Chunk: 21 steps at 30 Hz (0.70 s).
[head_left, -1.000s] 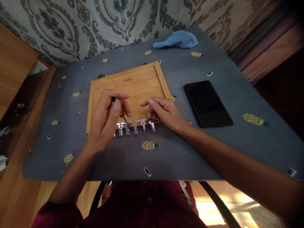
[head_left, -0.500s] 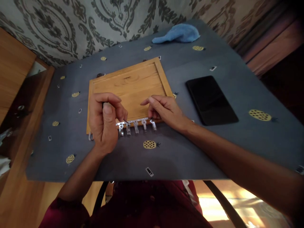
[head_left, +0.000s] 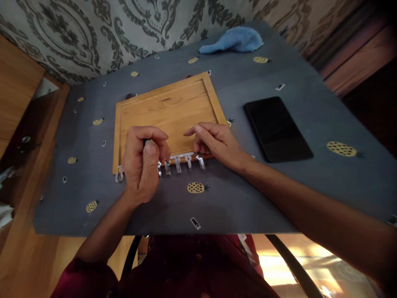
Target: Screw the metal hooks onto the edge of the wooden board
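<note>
A wooden board with a raised frame (head_left: pixel 167 111) lies on the table. Along its near edge runs a silver metal hook rail (head_left: pixel 182 157), its several hooks hanging over toward me. My left hand (head_left: pixel 143 163) is closed above the rail's left part and hides some hooks. Between its thumb and curled forefinger shows a bit of a slim dark tool (head_left: pixel 145 142); the rest is hidden in the fist. My right hand (head_left: pixel 217 142) rests at the rail's right end, forefinger and thumb pointing left, lower fingers curled down onto the rail.
A black phone-like slab (head_left: pixel 277 129) lies to the right of the board. At the far edge is a crumpled blue cloth (head_left: pixel 235 40). The grey table cover (head_left: pixel 149 219) carries printed pineapples. An open wooden drawer or cabinet (head_left: pixel 31 165) stands at the left.
My left hand has shifted slightly right and down, uncovering the leftmost hook. My right hand stays at the rail's right end. The camera view has moved a little.
</note>
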{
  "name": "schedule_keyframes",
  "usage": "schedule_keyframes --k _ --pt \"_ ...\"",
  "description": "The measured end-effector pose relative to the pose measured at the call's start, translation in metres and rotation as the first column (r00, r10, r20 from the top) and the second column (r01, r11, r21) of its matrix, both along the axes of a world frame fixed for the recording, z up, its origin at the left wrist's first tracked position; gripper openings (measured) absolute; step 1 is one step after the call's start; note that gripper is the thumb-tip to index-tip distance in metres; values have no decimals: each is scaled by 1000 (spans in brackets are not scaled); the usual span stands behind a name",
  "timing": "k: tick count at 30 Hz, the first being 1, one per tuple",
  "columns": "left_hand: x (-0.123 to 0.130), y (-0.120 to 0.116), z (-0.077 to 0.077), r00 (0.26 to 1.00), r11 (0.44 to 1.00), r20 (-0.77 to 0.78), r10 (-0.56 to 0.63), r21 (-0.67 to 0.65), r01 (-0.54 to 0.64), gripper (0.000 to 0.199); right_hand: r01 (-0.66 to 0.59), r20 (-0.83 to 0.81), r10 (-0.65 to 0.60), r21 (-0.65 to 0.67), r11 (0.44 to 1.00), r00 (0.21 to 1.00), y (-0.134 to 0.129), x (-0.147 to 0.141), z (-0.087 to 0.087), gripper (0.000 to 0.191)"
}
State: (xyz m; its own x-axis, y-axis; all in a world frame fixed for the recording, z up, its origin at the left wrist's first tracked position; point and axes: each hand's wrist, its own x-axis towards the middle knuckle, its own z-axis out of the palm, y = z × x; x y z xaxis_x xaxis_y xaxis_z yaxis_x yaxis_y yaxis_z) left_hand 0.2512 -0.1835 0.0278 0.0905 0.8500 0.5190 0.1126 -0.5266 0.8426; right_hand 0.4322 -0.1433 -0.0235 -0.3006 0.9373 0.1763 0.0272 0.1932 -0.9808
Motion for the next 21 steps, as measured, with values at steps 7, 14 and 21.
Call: schedule_keyframes --k 7,14,21 --pt "-2 4 -2 997 997 -20 -80 18 81 17 -4 -2 4 10 1000 1000 0 0 -1 49" --pt "3 6 16 998 998 63 -24 -55 27 28 -11 -5 11 -5 1000 1000 0 0 -1 49" --pt "3 11 20 944 959 243 -223 -116 257 24 -11 -28 11 -9 1000 1000 0 -1 -2 50"
